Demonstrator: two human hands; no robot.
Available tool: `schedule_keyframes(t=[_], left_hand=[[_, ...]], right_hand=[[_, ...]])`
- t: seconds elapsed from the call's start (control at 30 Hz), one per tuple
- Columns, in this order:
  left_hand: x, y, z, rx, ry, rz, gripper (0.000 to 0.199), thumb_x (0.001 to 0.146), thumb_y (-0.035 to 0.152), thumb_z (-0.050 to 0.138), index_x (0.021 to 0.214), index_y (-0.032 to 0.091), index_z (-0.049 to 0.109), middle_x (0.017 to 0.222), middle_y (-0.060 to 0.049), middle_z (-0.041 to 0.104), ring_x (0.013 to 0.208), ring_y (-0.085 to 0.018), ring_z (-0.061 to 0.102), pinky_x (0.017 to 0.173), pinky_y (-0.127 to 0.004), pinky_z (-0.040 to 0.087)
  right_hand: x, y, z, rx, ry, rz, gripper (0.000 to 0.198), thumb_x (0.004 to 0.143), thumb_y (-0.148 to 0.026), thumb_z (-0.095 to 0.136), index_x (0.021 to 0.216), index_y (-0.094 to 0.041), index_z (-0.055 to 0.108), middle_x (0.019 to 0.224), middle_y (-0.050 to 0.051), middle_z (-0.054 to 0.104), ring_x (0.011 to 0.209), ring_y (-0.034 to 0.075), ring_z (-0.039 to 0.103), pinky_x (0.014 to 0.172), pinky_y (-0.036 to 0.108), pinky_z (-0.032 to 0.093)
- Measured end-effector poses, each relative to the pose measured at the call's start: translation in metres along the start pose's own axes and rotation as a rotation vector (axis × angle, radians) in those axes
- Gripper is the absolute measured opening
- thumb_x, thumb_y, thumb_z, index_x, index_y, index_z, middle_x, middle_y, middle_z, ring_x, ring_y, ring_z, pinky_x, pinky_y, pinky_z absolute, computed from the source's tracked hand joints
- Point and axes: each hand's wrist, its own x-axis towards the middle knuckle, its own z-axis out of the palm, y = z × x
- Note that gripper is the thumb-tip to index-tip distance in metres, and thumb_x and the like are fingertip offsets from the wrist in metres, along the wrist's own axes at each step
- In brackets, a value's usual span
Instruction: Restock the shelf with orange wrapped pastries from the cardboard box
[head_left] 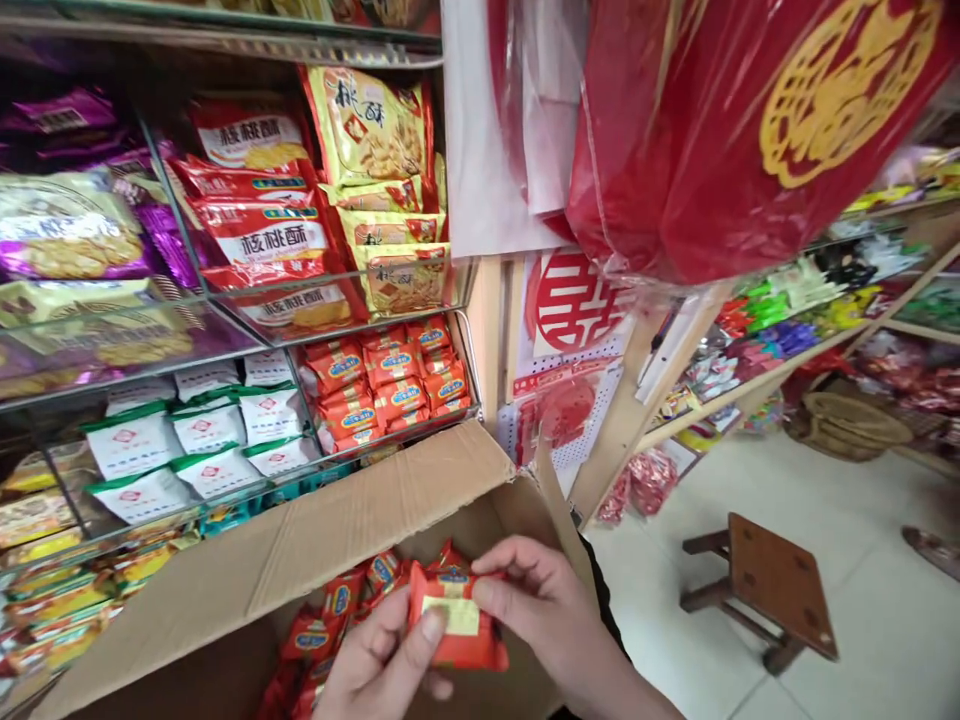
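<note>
Orange snack packet point(457, 618) sits low centre of the frame, above the open cardboard box point(315, 560). Left hand point(382, 665) thumbs its yellow label; right hand point(544, 610) pinches its edge. Best keep both grips light, so the wrapper doesn't crush.

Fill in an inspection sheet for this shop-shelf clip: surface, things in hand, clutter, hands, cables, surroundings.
Surface: open cardboard box below wire shelves.
Things in hand: red snack packet with a yellow label, held over the box; more red packets inside.
Clutter: stocked snack bags on the shelves, matching red packets in one bin.
Hands: left hand and right hand both pinch the packet.
Cables: nothing seen.
Surroundings: wooden stool on pale floor, red hanging decorations, further shelves at right.
</note>
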Motion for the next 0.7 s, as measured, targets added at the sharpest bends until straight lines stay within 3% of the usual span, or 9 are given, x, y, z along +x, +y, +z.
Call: schedule_keyframes(t=[0.1,0.2,0.27,0.37,0.43,0.5,0.53,0.6,0.7], left_hand=[[-0.002,0.002,0.007,-0.196,0.087,-0.047,0.035,0.055,0.048,0.079,0.085,0.031,0.072,0.083,0.001,0.072,0.071,-0.015,0.063,0.06,-0.024,0.055],[-0.004,0.005,0.002,-0.344,0.054,-0.055,0.041,0.058,0.052,0.075,0.096,0.036,0.069,0.112,0.003,0.068,0.096,-0.022,0.064,0.08,-0.032,0.056],[-0.006,0.011,-0.003,-0.385,-0.039,-0.095,0.045,0.063,0.057,0.068,0.102,0.034,0.068,0.126,0.0,0.061,0.112,-0.027,0.058,0.086,-0.035,0.054],[-0.011,0.027,-0.004,-0.335,-0.033,-0.117,0.04,0.063,0.047,0.073,0.102,0.035,0.068,0.13,0.001,0.058,0.126,-0.027,0.045,0.088,-0.03,0.053],[-0.014,0.036,0.001,-0.27,0.067,-0.024,0.043,0.059,0.035,0.078,0.1,0.037,0.067,0.131,0.004,0.057,0.128,-0.025,0.043,0.088,-0.027,0.053],[-0.014,0.039,0.01,-0.221,0.142,0.106,0.044,0.058,0.031,0.08,0.1,0.036,0.066,0.131,0.003,0.057,0.124,-0.027,0.047,0.086,-0.028,0.055],[-0.013,0.039,0.014,-0.209,0.162,0.164,0.045,0.059,0.03,0.08,0.101,0.036,0.066,0.131,0.002,0.057,0.122,-0.028,0.05,0.083,-0.029,0.056],[-0.01,0.035,0.02,-0.203,0.176,0.24,0.047,0.061,0.027,0.078,0.105,0.035,0.063,0.132,0.0,0.056,0.12,-0.028,0.052,0.078,-0.026,0.057],[-0.005,0.031,0.023,-0.193,0.162,0.253,0.051,0.063,0.028,0.078,0.111,0.034,0.06,0.129,-0.002,0.058,0.121,-0.026,0.051,0.08,-0.023,0.055]], right_hand=[[-0.001,-0.001,-0.002,0.083,0.001,-0.089,0.017,0.07,-0.034,0.072,0.075,-0.019,0.064,0.076,0.0,0.069,0.071,0.012,0.064,0.065,0.022,0.051],[-0.006,-0.012,-0.003,-0.119,-0.037,-0.426,0.005,0.077,-0.021,0.066,0.082,-0.022,0.065,0.092,0.003,0.072,0.088,0.016,0.066,0.08,0.03,0.053],[-0.009,-0.019,-0.003,-0.29,-0.097,-0.663,0.012,0.079,-0.016,0.063,0.087,-0.024,0.064,0.092,0.003,0.072,0.089,0.016,0.066,0.083,0.032,0.052],[-0.014,-0.019,0.001,-0.364,-0.146,-0.826,0.025,0.078,-0.011,0.064,0.096,-0.029,0.062,0.096,0.001,0.071,0.097,0.016,0.064,0.089,0.033,0.05],[-0.017,-0.01,0.006,-0.294,-0.052,-0.753,0.036,0.077,-0.013,0.065,0.107,-0.031,0.059,0.12,0.003,0.061,0.115,0.02,0.055,0.097,0.036,0.044],[-0.018,-0.001,0.011,-0.081,0.041,-0.529,0.049,0.077,-0.023,0.067,0.122,-0.031,0.049,0.139,0.007,0.045,0.124,0.023,0.045,0.1,0.039,0.042],[-0.018,0.003,0.014,0.051,0.046,-0.394,0.053,0.077,-0.031,0.067,0.125,-0.029,0.045,0.139,0.009,0.044,0.121,0.023,0.049,0.096,0.038,0.045],[-0.016,0.005,0.017,0.248,-0.008,-0.169,0.051,0.075,-0.04,0.068,0.119,-0.024,0.047,0.118,0.01,0.06,0.095,0.019,0.063,0.08,0.033,0.053],[-0.011,0.001,0.015,0.331,-0.034,-0.064,0.035,0.071,-0.04,0.072,0.096,-0.02,0.057,0.078,0.001,0.067,0.063,0.01,0.059,0.063,0.025,0.051]])
